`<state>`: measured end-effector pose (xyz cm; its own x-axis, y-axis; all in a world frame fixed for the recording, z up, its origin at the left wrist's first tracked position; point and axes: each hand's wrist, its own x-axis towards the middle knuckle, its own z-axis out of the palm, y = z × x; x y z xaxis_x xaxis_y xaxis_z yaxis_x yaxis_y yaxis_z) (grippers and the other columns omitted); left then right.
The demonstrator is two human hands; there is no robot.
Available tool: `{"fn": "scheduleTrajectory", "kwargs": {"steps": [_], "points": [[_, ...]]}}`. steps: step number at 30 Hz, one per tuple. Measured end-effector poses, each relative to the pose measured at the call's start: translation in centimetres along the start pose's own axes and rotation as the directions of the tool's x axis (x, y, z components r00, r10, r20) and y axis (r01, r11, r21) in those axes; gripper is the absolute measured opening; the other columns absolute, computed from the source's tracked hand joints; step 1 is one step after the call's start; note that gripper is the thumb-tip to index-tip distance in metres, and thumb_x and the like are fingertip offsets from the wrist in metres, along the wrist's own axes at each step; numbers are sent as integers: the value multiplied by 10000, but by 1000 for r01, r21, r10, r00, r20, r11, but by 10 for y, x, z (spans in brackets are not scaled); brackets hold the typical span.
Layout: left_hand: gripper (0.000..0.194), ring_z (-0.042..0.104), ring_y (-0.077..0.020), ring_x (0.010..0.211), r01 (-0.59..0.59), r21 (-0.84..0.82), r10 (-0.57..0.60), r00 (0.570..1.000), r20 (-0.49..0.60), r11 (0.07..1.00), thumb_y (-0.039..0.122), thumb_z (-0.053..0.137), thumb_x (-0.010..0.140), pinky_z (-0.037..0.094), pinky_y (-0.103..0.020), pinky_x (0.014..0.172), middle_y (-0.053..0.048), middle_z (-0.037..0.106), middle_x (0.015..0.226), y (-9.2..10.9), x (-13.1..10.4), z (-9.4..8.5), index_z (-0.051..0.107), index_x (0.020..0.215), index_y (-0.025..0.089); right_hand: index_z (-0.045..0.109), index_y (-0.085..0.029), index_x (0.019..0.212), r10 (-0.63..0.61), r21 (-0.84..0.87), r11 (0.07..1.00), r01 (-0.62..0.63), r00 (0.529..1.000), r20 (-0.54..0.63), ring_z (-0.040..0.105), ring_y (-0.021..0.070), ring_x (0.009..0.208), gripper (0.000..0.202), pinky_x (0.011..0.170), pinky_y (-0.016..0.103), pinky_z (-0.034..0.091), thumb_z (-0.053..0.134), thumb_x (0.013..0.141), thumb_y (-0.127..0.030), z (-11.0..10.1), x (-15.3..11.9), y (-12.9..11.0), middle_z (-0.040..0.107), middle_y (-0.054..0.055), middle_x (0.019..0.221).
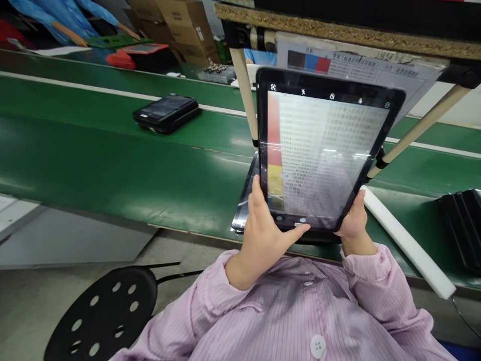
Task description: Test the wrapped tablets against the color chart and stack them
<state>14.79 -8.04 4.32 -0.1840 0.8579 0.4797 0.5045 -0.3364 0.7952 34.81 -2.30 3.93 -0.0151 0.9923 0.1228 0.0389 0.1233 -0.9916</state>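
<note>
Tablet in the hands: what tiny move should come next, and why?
Maybe the left hand should tap the middle bottom icon on the tablet: its thumb is close by, the screen looks like a camera view, and the right hand holds the tablet's edge.

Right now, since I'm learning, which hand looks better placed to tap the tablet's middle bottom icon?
Probably the left hand: its thumb lies just below the tablet's middle bottom icon, while the right hand grips the right edge.

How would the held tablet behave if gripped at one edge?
The tablet is probably stiff: it looks flat between left hand and right hand. Its glossy screen suggests slippery, perhaps breakable glass. Being broad, it may twist.
</note>
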Motion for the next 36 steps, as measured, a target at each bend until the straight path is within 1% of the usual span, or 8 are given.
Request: {"fn": "scheduleTrajectory", "kwargs": {"steps": [10, 19, 22, 24, 26, 29, 33, 36], "points": [[1407, 131, -457, 1696, 24, -12, -24, 1000, -14, 1000, 563, 1003, 640, 173, -622, 1375, -210, 170, 1813, 2, 1, -3, 171, 1726, 239, 593, -281, 1549, 29, 4, 1000, -29, 1000, -3, 499, 353, 1561, 1089, 1198, 634, 519, 86, 891, -984, 0, -3, 0, 704, 108, 1477], [1423, 274, -443, 1658, -46, 92, 48, 999, -21, 995, 541, 986, 673, 293, -620, 1335, -237, 238, 1782, -6, -5, 1, 95, 1742, 240, 740, -304, 1272, 91, 330, 942, -65, 994, -64, 560, 365, 1506, 905, 1198, 579, 548, 502, 779, -1025, 7, -6, -2, 753, 67, 1400], [1256, 381, -420, 1616, -87, 15, 87, 996, -24, 996, 578, 925, 765, 351, -604, 1311, -243, 340, 1746, -12, -2, -4, 204, 1726, 211, 733, -294, 1285, 89, 310, 948, -69, 995, -49, 564, 369, 1501, 913, 1194, 593, 547, 440, 815, -1020, 5, -9, -1, 748, 72, 1408], [936, 534, -374, 1521, -89, -165, 86, 996, -30, 982, 599, 796, 905, 438, -568, 1267, -206, 525, 1638, -14, 5, -13, 392, 1655, 212, 711, -279, 1340, 92, 276, 958, -84, 996, -16, 563, 369, 1502, 955, 1193, 601, 545, 357, 850, -1018, 4, -14, -3, 748, 86, 1405], [651, 641, -320, 1423, 10, -419, -15, 1000, -7, 908, 626, 643, 1009, 521, -505, 1211, -133, 676, 1500, -11, 14, -22, 564, 1546, 265, 655, -279, 1446, 77, 225, 971, -80, 997, 23, 552, 358, 1516, 980, 1202, 591, 541, 306, 884, -1001, 3, -23, -9, 724, 86, 1450], [554, 644, -284, 1434, 258, -662, -229, 964, 133, 704, 630, 672, 995, 556, -417, 1189, -36, 685, 1535, -4, 23, -30, 661, 1487, 377, 415, -326, 1675, -79, 90, 993, 79, 997, -3, 426, 306, 1614, 931, 1280, 543, 473, 271, 968, -915, 0, -36, -26, 512, 24, 1691], [600, 661, -304, 1416, 418, -687, -364, 902, 234, 594, 595, 800, 912, 553, -441, 1201, -2, 706, 1515, -3, 17, -22, 690, 1470, 405, -47, -358, 1764, -355, -158, 920, 357, 934, 46, 350, 285, 1654, 859, 1320, 542, 407, 130, 1048, -798, -14, -39, -53, 237, -34, 1823], [539, 586, -299, 1497, 436, -680, -389, 891, 234, 589, 595, 764, 941, 495, -461, 1257, 20, 747, 1453, -7, 8, -12, 701, 1451, 429, -144, -370, 1743, -409, -279, 864, 418, 908, 95, 321, 274, 1665, 817, 1358, 535, 340, 99, 1069, -762, -31, -33, -67, 230, -46, 1826]]}}
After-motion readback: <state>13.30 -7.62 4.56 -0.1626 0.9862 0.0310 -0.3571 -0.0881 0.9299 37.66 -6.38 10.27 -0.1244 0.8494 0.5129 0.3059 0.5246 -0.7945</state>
